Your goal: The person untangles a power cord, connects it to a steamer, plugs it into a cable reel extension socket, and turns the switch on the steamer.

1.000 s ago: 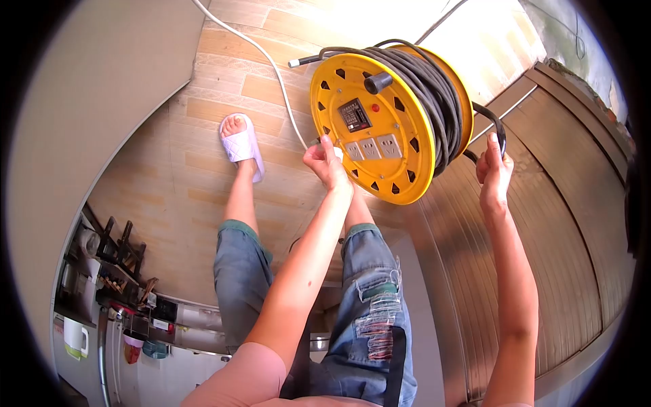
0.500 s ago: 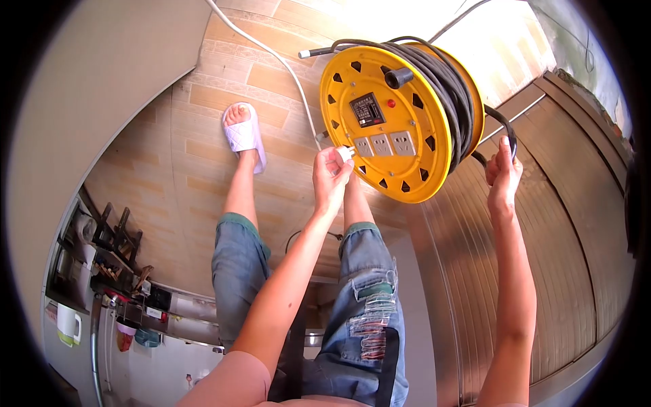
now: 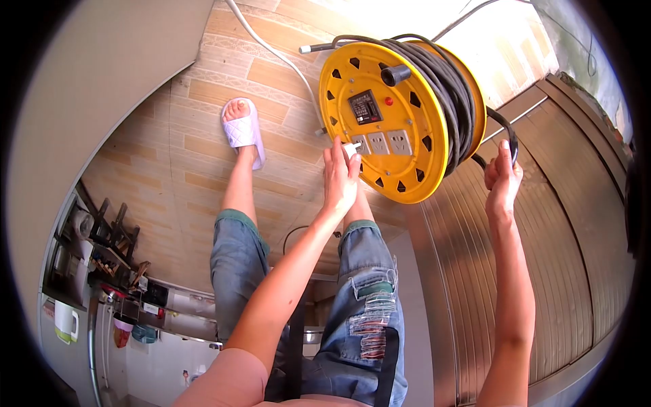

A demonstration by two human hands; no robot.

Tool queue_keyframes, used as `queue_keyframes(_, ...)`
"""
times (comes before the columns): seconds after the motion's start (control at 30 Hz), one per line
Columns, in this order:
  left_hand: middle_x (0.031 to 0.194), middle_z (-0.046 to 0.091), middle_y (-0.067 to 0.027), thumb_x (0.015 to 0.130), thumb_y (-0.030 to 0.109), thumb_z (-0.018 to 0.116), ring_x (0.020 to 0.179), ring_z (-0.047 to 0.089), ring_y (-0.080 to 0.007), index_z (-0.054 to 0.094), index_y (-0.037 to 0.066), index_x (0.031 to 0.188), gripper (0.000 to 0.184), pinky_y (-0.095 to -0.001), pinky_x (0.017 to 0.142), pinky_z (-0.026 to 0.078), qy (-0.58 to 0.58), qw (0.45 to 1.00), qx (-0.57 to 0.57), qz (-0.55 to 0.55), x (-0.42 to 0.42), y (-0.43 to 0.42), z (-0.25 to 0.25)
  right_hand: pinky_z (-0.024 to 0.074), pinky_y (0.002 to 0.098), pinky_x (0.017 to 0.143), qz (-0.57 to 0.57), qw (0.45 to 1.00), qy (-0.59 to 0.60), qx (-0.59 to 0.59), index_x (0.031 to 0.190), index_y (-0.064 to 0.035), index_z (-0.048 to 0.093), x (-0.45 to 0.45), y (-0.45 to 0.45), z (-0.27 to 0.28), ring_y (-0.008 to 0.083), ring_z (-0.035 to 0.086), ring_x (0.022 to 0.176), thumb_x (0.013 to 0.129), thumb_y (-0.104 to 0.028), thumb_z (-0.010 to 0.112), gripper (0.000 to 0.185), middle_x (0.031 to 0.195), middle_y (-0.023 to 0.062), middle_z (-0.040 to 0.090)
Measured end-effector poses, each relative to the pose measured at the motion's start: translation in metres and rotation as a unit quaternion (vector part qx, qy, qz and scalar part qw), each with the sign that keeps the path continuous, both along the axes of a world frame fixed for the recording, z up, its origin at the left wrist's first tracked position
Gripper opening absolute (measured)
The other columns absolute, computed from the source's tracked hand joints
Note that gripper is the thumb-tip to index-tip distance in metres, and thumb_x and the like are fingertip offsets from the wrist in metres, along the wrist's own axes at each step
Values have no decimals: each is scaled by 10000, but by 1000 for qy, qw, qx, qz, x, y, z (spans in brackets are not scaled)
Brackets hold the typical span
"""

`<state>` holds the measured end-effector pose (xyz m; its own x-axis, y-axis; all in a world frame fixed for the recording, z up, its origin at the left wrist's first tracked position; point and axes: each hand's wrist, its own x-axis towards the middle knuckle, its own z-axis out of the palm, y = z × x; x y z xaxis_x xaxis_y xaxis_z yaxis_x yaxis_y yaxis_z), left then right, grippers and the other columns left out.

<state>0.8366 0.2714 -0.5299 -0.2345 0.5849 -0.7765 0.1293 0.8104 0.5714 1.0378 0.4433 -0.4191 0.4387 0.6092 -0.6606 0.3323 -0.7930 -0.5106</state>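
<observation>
My left hand (image 3: 341, 180) pinches a white plug (image 3: 350, 150) by its body. The plug's prongs point right, at the leftmost socket (image 3: 361, 144) on a yellow cable reel (image 3: 407, 173); whether they have entered the holes I cannot tell. A white cord (image 3: 279, 57) runs up and left from near the plug. My right hand (image 3: 503, 180) is wrapped around the black tube handle (image 3: 502, 121) at the reel's right side. Thick black cable (image 3: 444, 88) is wound on the drum. The reel's face also bears a black crank knob (image 3: 395, 75), a red button (image 3: 388, 101) and a dark label panel (image 3: 365, 107).
Brown slatted metal panels (image 3: 515, 237) stand on the right. Tan patterned tiles (image 3: 224, 74) cover the floor, where my slippered foot (image 3: 242, 129) rests. A pale panel (image 3: 102, 74) fills the upper left. Kitchen items and a white jug (image 3: 66, 320) lie lower left.
My left hand has moved slightly right with the plug, bringing its prongs over the leftmost socket, and its fingers have straightened somewhat. The white cord has shifted. My right hand keeps its grip.
</observation>
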Motion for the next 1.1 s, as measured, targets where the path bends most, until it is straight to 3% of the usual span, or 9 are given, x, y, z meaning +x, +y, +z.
queue_keyframes(0.13, 1188, 352, -246, 910, 196, 387, 1092, 410, -374, 208, -23, 1311, 491, -415, 924, 332, 14, 1000, -5, 19, 6, 12, 11, 114, 235, 382, 2, 1000, 2, -1, 544, -194, 249, 2, -1, -1, 40, 179, 390, 860, -374, 541, 466, 454, -74, 223)
queue_keyframes(0.27, 1199, 333, -251, 912, 172, 370, 1137, 359, -335, 247, -9, 1260, 411, -395, 958, 287, 39, 993, 75, 82, 24, 11, 8, 127, 231, 379, 3, 1000, 8, -6, 557, -188, 274, 1, -1, 0, 41, 192, 390, 855, -383, 543, 446, 455, -72, 240)
queue_keyframes(0.37, 1195, 339, -239, 909, 155, 369, 1135, 360, -319, 261, -12, 1246, 392, -382, 972, 277, -19, 983, 15, 182, 24, 19, 5, 151, 219, 378, 4, 1000, 14, -12, 586, -175, 326, 2, -3, 1, 38, 216, 392, 851, -386, 550, 407, 461, -70, 271)
queue_keyframes(0.63, 1274, 334, -239, 889, 200, 404, 1180, 354, -348, 268, 1, 1298, 474, -407, 995, 271, -90, 986, 3, 138, -1, 20, -6, 115, 240, 376, -2, 1000, -15, -10, 535, -191, 247, -9, -2, 3, 49, 186, 378, 851, -381, 541, 471, 444, -67, 229)
queue_keyframes(0.73, 1285, 347, -220, 894, 269, 404, 1193, 354, -324, 300, 29, 1312, 493, -403, 998, 268, -75, 991, 9, 108, -4, 20, -11, 148, 220, 382, -1, 1000, 0, -16, 583, -171, 325, -3, -3, 3, 38, 211, 394, 857, -373, 544, 405, 461, -70, 269)
queue_keyframes(0.83, 1238, 372, -223, 894, 299, 417, 1160, 371, -311, 318, 36, 1326, 515, -393, 971, 293, -2, 993, 8, 119, 4, 21, -18, 115, 239, 377, -5, 1000, -14, -12, 534, -191, 250, -7, -2, 2, 47, 185, 379, 852, -378, 540, 469, 443, -68, 233)
queue_keyframes(0.93, 1243, 321, -211, 870, 261, 448, 1112, 379, -303, 308, 35, 1340, 540, -369, 947, 305, -32, 978, -35, 203, 6, 24, -18, 116, 238, 379, 4, 1000, -2, -16, 534, -191, 248, -6, -3, 2, 45, 184, 385, 855, -379, 536, 470, 445, -70, 234)
queue_keyframes(1.03, 1279, 198, -122, 879, 233, 429, 1231, 233, -229, 215, 64, 1388, 577, -304, 1016, 229, -142, 971, -76, 177, -15, 38, -11, 116, 238, 380, 5, 1000, -1, -21, 536, -191, 245, -9, -3, 5, 42, 182, 390, 860, -378, 531, 471, 448, -72, 233)
queue_keyframes(1.1, 1338, 136, -122, 869, 225, 441, 1244, 214, -232, 182, 51, 1392, 609, -309, 1024, 216, -88, 988, -43, 116, -15, 28, -26, 137, 229, 368, 13, 1000, 5, -19, 554, -177, 290, -6, -5, 5, 42, 203, 377, 864, -377, 533, 442, 436, -63, 260)
